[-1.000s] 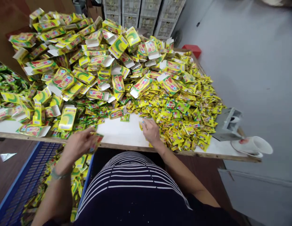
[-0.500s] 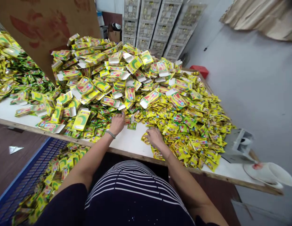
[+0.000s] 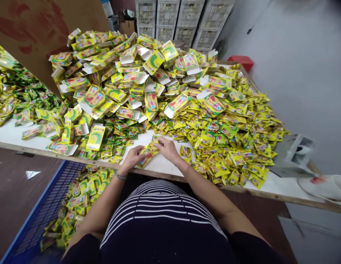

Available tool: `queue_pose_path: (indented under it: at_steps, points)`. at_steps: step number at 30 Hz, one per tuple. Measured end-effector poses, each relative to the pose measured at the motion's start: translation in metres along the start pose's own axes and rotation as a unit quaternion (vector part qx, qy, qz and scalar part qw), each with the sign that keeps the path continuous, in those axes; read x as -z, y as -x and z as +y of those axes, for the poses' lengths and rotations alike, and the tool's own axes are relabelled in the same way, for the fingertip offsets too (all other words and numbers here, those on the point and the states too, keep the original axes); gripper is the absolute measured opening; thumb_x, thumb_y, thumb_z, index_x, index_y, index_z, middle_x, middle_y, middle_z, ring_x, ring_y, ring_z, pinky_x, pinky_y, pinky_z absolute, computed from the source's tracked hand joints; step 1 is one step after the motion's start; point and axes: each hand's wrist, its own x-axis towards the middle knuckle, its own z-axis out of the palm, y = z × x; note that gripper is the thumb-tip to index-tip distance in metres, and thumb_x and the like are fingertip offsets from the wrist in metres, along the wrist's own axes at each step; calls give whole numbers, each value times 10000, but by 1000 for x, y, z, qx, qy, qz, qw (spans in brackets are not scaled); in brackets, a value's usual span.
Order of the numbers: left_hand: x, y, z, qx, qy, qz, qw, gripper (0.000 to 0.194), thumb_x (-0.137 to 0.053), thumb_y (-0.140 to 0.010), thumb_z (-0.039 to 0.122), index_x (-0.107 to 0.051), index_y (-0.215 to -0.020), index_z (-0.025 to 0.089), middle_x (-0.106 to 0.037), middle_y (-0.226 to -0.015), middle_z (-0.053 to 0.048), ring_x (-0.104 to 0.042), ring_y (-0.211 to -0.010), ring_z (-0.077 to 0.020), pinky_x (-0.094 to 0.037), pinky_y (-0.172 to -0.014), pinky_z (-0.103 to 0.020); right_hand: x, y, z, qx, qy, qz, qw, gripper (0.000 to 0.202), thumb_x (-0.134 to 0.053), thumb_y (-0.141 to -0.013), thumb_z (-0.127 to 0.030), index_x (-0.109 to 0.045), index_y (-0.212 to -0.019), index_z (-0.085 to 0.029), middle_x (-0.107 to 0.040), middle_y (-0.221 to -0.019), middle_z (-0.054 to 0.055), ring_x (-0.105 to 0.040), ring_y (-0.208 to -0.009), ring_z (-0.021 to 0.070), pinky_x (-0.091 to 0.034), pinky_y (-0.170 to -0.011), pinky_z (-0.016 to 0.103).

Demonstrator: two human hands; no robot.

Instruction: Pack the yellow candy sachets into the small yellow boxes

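Observation:
A small yellow printed carton (image 3: 149, 153) lies aslant between my two hands, just above the white tabletop near its front edge. My left hand (image 3: 133, 158) grips its lower left side, fingers and thumb closed round it. At the carton's upper end, the fingers of my right hand (image 3: 167, 148) are pinched together; whether they hold a sachet or the carton's flap is hidden. Right of that hand are loose yellow sachets (image 3: 220, 163). Green sachets (image 3: 122, 130) lie to the left, beyond my left hand.
A tall heap of open-ended cartons (image 3: 115, 80) covers the back of the table (image 3: 170, 167). A brown cardboard sheet (image 3: 49, 33) stands at left. Below the front edge sits a blue crate (image 3: 46, 205) of filled cartons. A grey device (image 3: 293, 156) is at right; white crates (image 3: 166, 18) stand behind.
My left hand has drawn a carton back toward the table's front edge. My right hand has left the yellow sachets and moved left to the carton. The view has shifted slightly.

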Motion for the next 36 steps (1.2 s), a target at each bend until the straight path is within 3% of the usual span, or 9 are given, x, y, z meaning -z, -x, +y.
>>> queue_pose_path:
  at_steps: [4, 10, 14, 20, 24, 28, 32, 36]
  points:
    - [-2, 2, 2, 35, 52, -6, 998, 569, -810, -658, 540, -692, -1043, 139, -756, -908, -58, -671, -707, -167, -518, -629, -257, 0, 8, 2, 19, 51, 5, 999, 160, -573, -908, -335, -682, -878, -222, -676, -735, 5, -592, -667, 163, -433, -659, 244]
    - [-3, 0, 6, 32, 65, -38, 997, 490, -826, -654, 509, -736, -968, 144, -757, -853, -35, -647, -669, -139, -484, -591, -225, -1, 11, 0, 103, 113, 20, 988, 216, -474, -964, -248, -677, -906, -202, -707, -871, 76, -639, -830, 204, -478, -784, 282]
    - [0, 0, 3, 62, 136, -25, 988, 511, -854, -614, 503, -736, -941, 129, -755, -822, -41, -650, -654, -136, -491, -614, -235, 0, 11, -2, 120, 101, -7, 988, 214, -488, -965, -253, -675, -871, -206, -696, -876, 75, -629, -850, 199, -473, -791, 280]
    - [0, 5, 4, 98, 157, -11, 983, 519, -895, -549, 470, -727, -899, 126, -752, -773, -41, -656, -630, -141, -499, -609, -246, -7, 20, -11, 54, 5, -34, 998, 229, -611, -903, -362, -653, -757, -192, -636, -747, 18, -565, -682, 148, -439, -660, 249]
    - [1, 9, 0, 103, 160, 38, 981, 542, -904, -517, 465, -711, -893, 127, -745, -732, -31, -648, -594, -142, -492, -573, -243, -15, 17, -5, -4, -33, 9, 999, 326, -547, -930, -467, -676, -830, -185, -670, -836, 41, -583, -695, 149, -456, -653, 248]
    - [6, 13, -7, 92, 153, 104, 978, 564, -897, -518, 467, -698, -918, 122, -733, -708, -18, -628, -563, -125, -469, -547, -227, -14, -13, 14, -90, 119, 80, 986, 334, -526, -949, -452, -698, -928, -166, -675, -913, 90, -613, -883, 214, -476, -808, 309]
    - [8, 12, -5, 97, 165, 135, 972, 554, -890, -502, 474, -686, -879, 122, -732, -714, -26, -627, -563, -132, -474, -559, -240, -14, -34, 26, -65, 247, -21, 967, 314, -742, -810, -356, -701, -1055, -165, -600, -1164, 136, -556, -1098, 272, -452, -939, 352]
    - [6, 9, -3, 104, 159, 148, 971, 552, -885, -483, 454, -676, -876, 127, -726, -702, -31, -626, -568, -146, -477, -571, -259, -11, -24, 31, -71, 233, -50, 969, 277, -787, -743, -286, -682, -963, -155, -586, -1159, 136, -567, -1061, 264, -459, -899, 340]
